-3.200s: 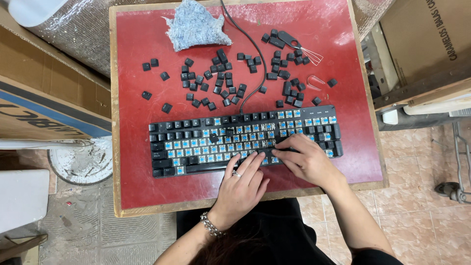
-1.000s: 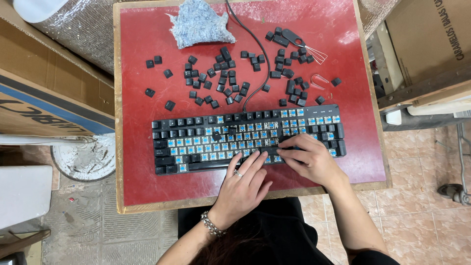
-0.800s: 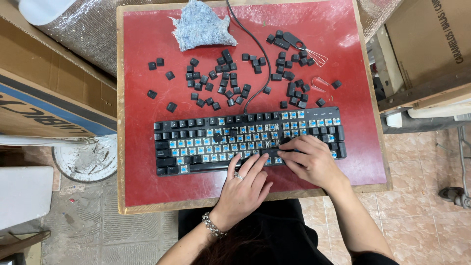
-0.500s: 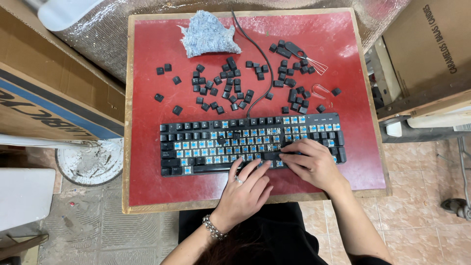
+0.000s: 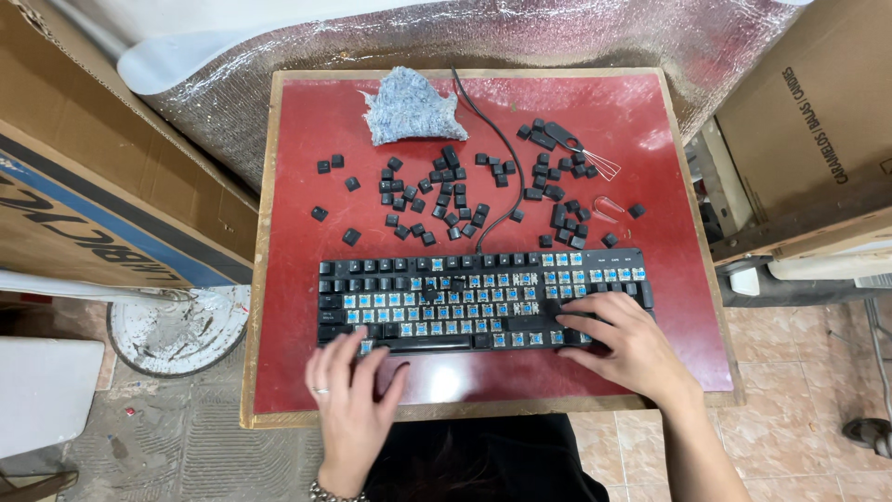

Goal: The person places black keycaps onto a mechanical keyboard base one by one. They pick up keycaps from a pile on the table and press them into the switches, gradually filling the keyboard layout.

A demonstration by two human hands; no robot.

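- The keyboard [image 5: 483,299] lies across the near half of the red table [image 5: 288,167], right under both my hands.
- My left hand [image 5: 351,402] rests flat and released, fingers spread, fingertips touching the keyboard's near left edge.
- My right hand [image 5: 621,342] lies on its right part, fingers loosely extended, grasping nothing.
- The keyboard is black, most keycaps off, blue switches exposed.
- Loose black keycaps [image 5: 437,191] lie scattered beyond it, near a blue cloth [image 5: 409,107].

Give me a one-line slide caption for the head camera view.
Two bare hands, left hand and right hand, rest on a partly stripped keyboard beside loose black keycaps on a red table.
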